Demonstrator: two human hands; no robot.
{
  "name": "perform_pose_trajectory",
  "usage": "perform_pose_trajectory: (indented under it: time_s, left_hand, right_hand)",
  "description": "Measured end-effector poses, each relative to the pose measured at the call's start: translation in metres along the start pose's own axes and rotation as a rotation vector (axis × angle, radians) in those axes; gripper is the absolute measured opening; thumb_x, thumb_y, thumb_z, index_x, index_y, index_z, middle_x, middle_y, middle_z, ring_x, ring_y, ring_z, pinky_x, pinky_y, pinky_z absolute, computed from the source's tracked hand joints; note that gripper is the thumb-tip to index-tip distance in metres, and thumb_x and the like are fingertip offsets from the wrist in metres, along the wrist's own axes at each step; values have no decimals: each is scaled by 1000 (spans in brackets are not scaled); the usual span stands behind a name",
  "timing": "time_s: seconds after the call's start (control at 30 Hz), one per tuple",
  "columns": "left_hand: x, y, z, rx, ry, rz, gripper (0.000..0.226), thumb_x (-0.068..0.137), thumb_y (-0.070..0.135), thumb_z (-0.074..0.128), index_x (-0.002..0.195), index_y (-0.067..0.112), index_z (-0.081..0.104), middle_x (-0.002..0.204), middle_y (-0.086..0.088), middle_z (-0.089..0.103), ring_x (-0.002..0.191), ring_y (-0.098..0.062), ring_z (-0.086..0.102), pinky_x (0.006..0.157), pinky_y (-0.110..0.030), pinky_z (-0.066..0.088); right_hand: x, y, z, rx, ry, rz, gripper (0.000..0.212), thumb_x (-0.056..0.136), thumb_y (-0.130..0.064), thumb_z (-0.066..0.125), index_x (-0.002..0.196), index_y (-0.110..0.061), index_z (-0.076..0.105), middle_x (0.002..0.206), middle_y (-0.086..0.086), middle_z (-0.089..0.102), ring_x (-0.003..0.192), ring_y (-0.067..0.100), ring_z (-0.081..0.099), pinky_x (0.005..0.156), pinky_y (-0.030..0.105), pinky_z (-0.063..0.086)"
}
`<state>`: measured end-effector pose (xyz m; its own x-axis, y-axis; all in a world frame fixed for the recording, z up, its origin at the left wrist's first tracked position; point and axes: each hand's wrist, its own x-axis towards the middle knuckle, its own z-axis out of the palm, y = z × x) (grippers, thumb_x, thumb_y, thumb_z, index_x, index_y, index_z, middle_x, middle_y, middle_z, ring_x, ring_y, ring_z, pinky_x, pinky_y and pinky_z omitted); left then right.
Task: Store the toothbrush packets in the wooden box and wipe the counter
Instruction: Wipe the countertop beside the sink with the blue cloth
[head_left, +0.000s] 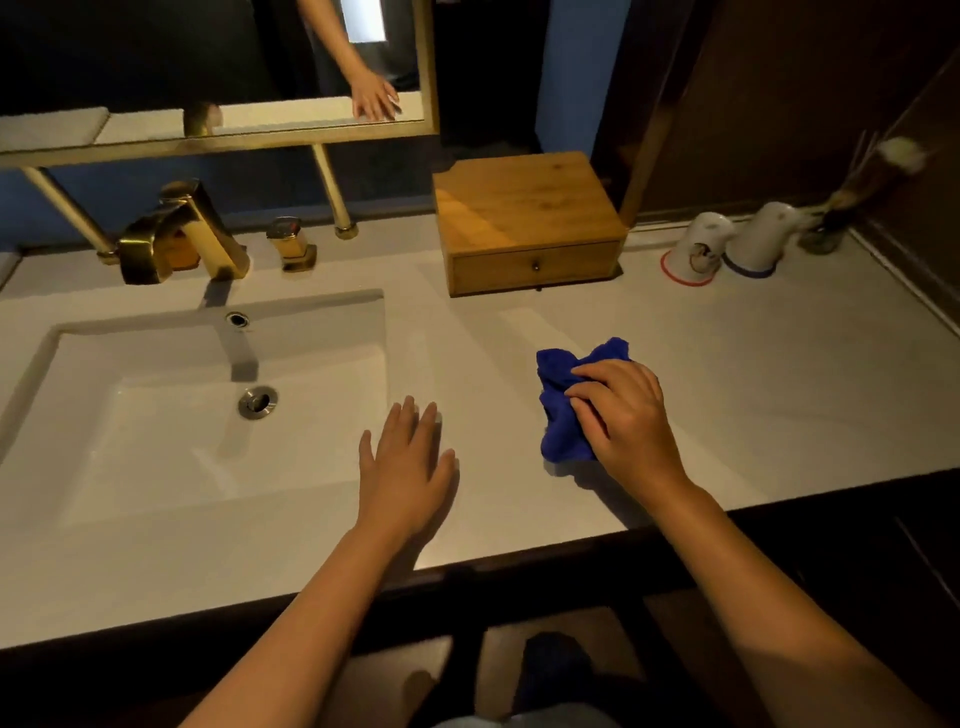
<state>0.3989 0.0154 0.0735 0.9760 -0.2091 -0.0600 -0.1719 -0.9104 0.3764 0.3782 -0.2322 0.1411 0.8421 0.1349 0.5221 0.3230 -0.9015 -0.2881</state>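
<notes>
Gripping blue cloth (563, 400), right hand (626, 415)

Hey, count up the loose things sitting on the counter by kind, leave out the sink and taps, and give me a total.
Wooden box: 1, drawer shut
Upturned white cups: 2, red-rimmed and blue-rimmed
Blue cloth: 1, under the right hand
Small jar with stems: 1
Toothbrush packets: 0 in sight
Total: 5

Wooden box (527, 221) sits behind the cloth (563, 400), right of the sink (156, 415).
</notes>
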Motion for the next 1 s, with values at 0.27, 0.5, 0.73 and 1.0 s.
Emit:
perform_pose_trajectory:
  time_s: [0.27,0.5,0.73,1.0]
  left_hand:
    - [31,63,41,112,-16,-62,63,89,55,20,148,31,13,161,-2,4,148,-20,-1,116,-54,3]
    - [34,64,48,225,26,-112,69,85,62,15,148,33,17,160,-1,11,148,-20,6,115,-53,6]
    - [35,66,47,229,27,-126,70,85,63,14,148,33,16,160,0,10,148,-19,5,115,-52,6]
    - [35,69,46,228,8,-133,74,82,66,9,149,33,14,160,1,7,148,-18,2,116,-51,3]
  right_hand:
    - [-35,118,-58,-32,1,120,29,84,-18,48,85,0,70,97,18,71,92,36,65,91,43,42]
    - [-56,197,-90,43,-34,173,16,80,-6,58,90,1,70,101,17,70,98,31,62,95,39,37]
    - [-74,232,-111,126,-49,144,31,85,-22,48,90,0,69,102,15,69,102,20,52,94,40,39]
    - [-89,257,-102,180,-163,154,15,83,-9,58,89,-2,70,104,15,68,103,22,56,95,40,39]
